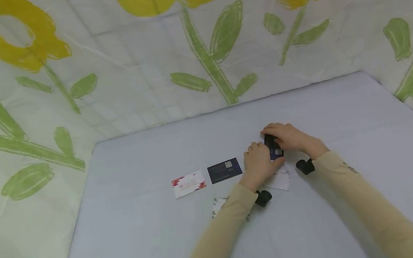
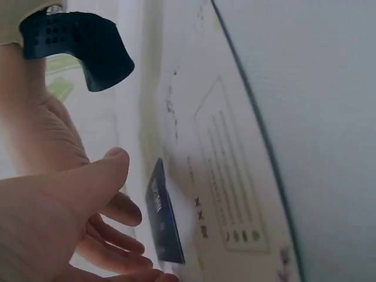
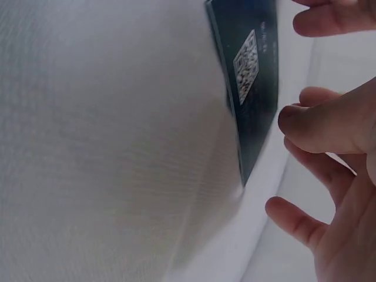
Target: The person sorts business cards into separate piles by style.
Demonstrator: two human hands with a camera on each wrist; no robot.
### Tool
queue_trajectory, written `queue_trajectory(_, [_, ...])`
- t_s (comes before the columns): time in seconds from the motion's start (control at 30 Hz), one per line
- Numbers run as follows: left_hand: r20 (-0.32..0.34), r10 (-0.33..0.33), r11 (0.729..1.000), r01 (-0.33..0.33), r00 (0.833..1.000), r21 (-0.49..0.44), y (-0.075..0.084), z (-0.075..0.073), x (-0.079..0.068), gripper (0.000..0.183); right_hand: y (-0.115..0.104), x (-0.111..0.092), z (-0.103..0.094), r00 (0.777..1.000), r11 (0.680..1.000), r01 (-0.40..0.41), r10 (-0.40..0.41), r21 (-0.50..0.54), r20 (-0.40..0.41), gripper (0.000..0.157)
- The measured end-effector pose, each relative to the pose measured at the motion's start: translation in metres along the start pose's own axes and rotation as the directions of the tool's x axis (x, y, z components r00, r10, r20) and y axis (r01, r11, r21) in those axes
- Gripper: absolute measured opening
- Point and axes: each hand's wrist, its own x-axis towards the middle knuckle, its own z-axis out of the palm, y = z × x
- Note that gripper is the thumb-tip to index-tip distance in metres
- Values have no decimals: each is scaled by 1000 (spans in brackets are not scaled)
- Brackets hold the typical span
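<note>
In the head view a dark business card [image 1: 275,150] with a QR code lies between my two hands. My left hand [image 1: 257,164] is at its left side, fingers bent and thumb reaching along the near edge. From above right, my right hand [image 1: 290,137] arches over it. The right wrist view shows the right thumb [image 3: 311,126] beside the dark card [image 3: 252,82], with no clear pinch. Over a white printed card [image 2: 229,170], the left thumb [image 2: 100,179] is extended, apart from the dark card [image 2: 164,217]. Some fingertips are hidden.
To the left lie a second dark card [image 1: 225,170] and a white card with red flowers [image 1: 189,183]. Another white card [image 1: 217,204] is partly under the left sleeve. Black wrist camera mounts [image 1: 305,166] hang below both wrists. A flowered cloth wall [image 1: 132,86] borders the table [image 1: 135,243].
</note>
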Motion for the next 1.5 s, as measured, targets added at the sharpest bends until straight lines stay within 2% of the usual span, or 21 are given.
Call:
queue_trajectory(0.1, [15,-49,994,47,999,100,6,5,6,78,-2,0,2,1000,1000,-2,2,-17,28,41])
queue_trajectory(0.23, [9,-76,987,74,997,140,9,8,12,83,-3,-1,1,999,1000,7,-6,-17,38,41])
queue_trajectory(0.37, [16,-81,992,79,997,95,6,7,14,79,-3,-2,1,1000,999,17,-16,-39,24,39])
queue_trajectory(0.53, [73,-61,998,61,995,-2,-4,-1,17,60,-2,-6,-1,999,998,-40,40,-45,0,38])
queue_trajectory(0.73, [117,-52,993,64,992,-101,-17,-8,20,52,2,-12,-2,988,988,-148,149,40,-41,39])
queue_trajectory(0.87, [108,-20,982,40,994,-186,-22,-8,21,48,8,-18,-1,977,972,-188,200,142,-73,34])
queue_trajectory(0.93, [69,7,965,12,998,-262,-22,-7,22,45,10,-21,-2,969,959,-212,231,189,-86,31])
queue_trajectory(1.0, [24,32,936,-22,999,-352,-22,-5,22,44,10,-24,-4,960,948,-235,261,215,-99,29])
queue_trajectory(1.1, [-48,61,870,-77,997,-488,-22,-1,22,37,9,-28,-6,946,935,-266,300,237,-122,26])
queue_trajectory(1.2, [-95,73,806,-114,993,-581,-21,1,22,27,9,-31,-8,940,933,-267,307,241,-150,20])
queue_trajectory(1.33, [-152,68,756,-150,986,-637,-26,1,22,19,7,-32,-10,939,934,-237,291,267,-184,11])
queue_trajectory(1.5, [-175,54,713,-160,983,-683,-48,-10,18,17,-7,-25,-10,932,917,-212,294,339,-211,13])
